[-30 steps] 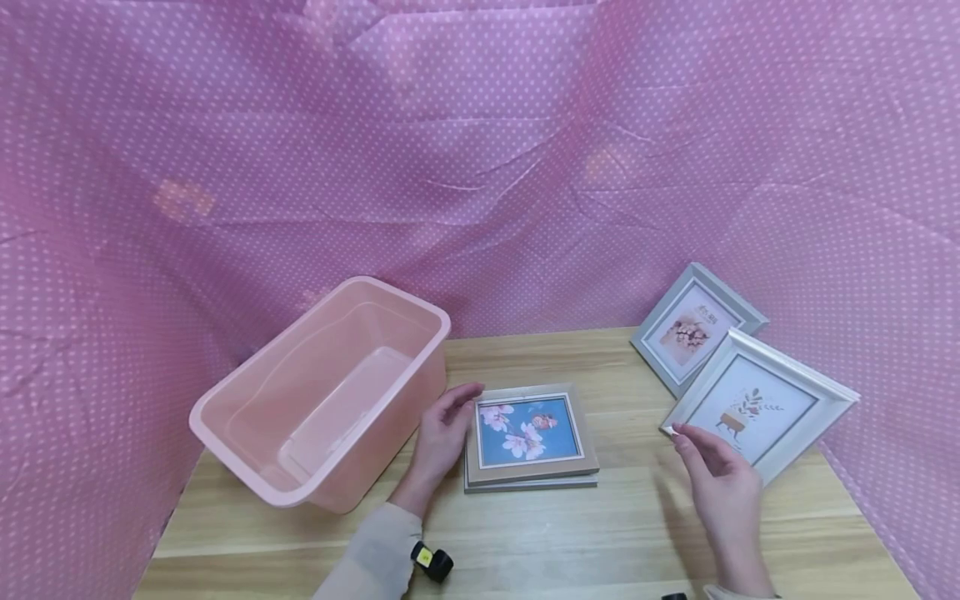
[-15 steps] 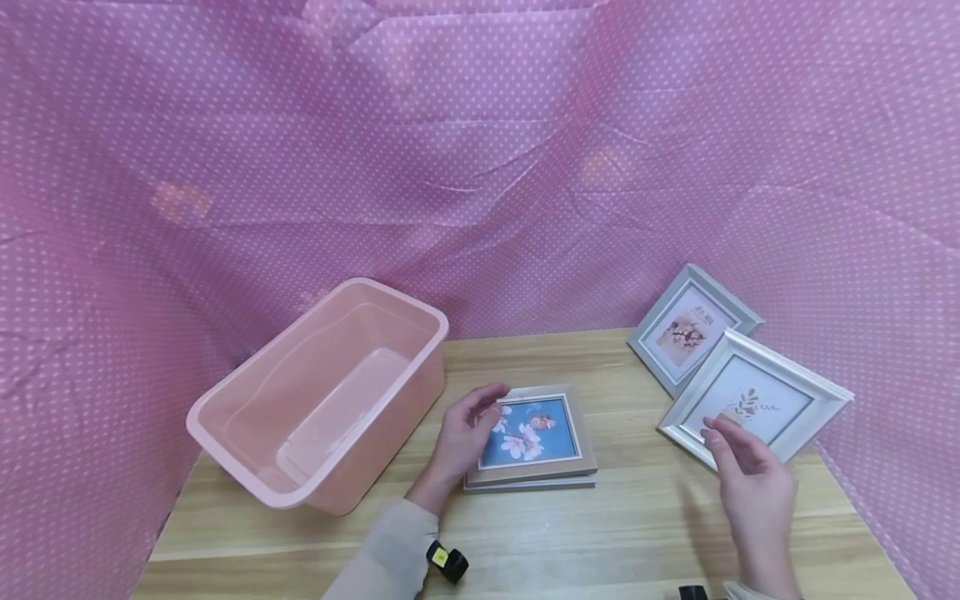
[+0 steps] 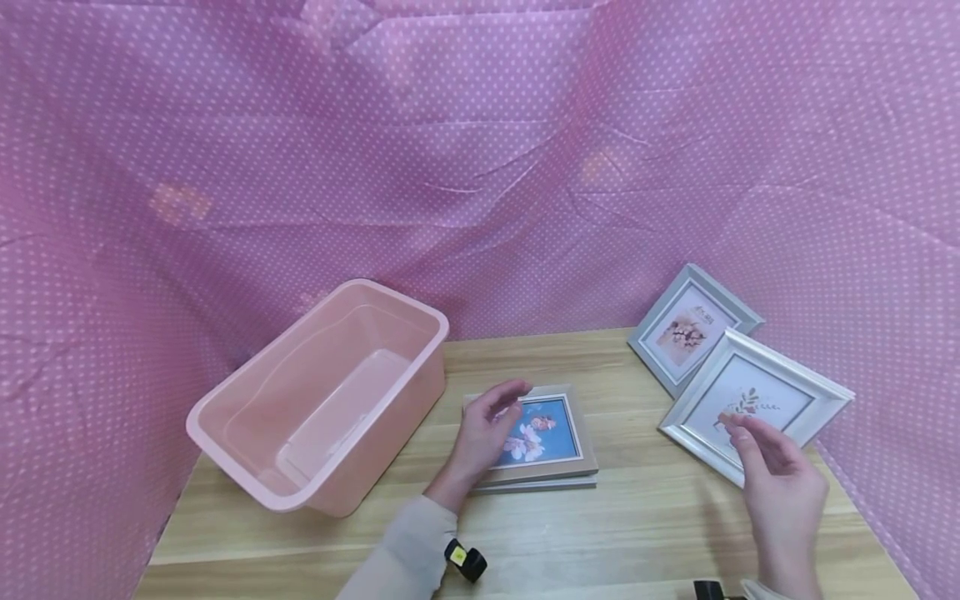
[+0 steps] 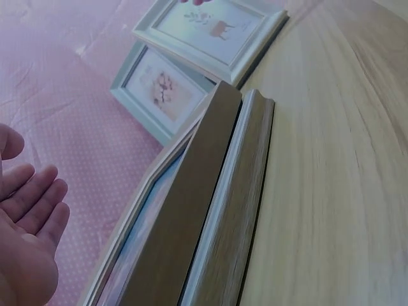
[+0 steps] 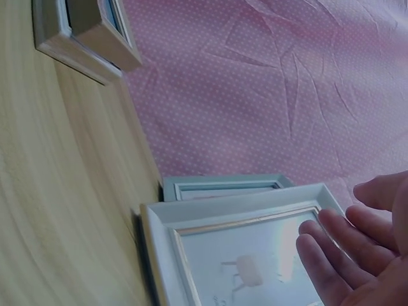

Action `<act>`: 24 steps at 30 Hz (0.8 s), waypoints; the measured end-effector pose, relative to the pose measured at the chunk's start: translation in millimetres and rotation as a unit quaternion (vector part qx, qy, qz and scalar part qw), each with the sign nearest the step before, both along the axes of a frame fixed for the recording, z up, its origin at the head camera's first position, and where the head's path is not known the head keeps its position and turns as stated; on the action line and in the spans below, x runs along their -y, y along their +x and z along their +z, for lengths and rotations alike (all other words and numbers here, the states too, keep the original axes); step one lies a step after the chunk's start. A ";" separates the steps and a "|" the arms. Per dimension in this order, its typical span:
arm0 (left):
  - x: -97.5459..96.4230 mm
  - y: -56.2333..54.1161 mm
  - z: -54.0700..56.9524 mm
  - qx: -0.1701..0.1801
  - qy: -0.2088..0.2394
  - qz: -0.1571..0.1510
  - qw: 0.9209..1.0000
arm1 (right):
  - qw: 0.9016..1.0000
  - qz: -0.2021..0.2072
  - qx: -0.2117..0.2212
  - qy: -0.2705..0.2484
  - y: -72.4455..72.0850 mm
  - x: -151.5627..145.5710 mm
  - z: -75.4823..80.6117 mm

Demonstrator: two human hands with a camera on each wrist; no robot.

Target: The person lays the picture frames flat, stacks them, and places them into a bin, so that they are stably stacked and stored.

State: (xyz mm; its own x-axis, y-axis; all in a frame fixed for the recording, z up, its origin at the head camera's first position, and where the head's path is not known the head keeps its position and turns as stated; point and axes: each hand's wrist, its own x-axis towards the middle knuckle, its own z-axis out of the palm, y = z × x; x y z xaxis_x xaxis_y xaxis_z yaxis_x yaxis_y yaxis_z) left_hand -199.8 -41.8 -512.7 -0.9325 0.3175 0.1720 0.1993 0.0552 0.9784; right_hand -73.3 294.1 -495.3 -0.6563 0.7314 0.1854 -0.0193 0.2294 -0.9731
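My left hand hovers over the left part of a beige picture frame with a blue blossom picture, fingers loosely bent and holding nothing. That frame lies on top of another frame, its edge showing below. To the right, my right hand is in front of a white picture frame with a plant drawing, nothing in its relaxed fingers. The white one overlaps a grey-blue picture frame with a flower picture behind it. In the left wrist view, a gap shows between the left hand and the stacked frames.
A pink plastic tub stands at the left of the wooden table. Pink dotted cloth hangs behind and along both sides. A black band with a yellow mark sits on the left wrist.
My left hand has moved right, from the stack's left edge to over the blossom picture. My right hand has drawn right and slightly down across the white frame. The frames stay almost in place.
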 end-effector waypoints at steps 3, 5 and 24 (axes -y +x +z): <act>-4.6 1.0 1.0 0.001 -0.006 -0.007 1.000 | 1.000 -0.015 -0.002 0.020 1.8 -5.3 1.3; -7.6 1.5 0.6 -0.001 -0.005 -0.012 1.000 | 0.999 -0.019 -0.023 0.013 2.5 -8.7 2.3; -35.6 4.1 -6.0 0.019 -0.019 -0.064 0.998 | 0.992 -0.065 -0.086 -0.070 14.5 -26.8 6.1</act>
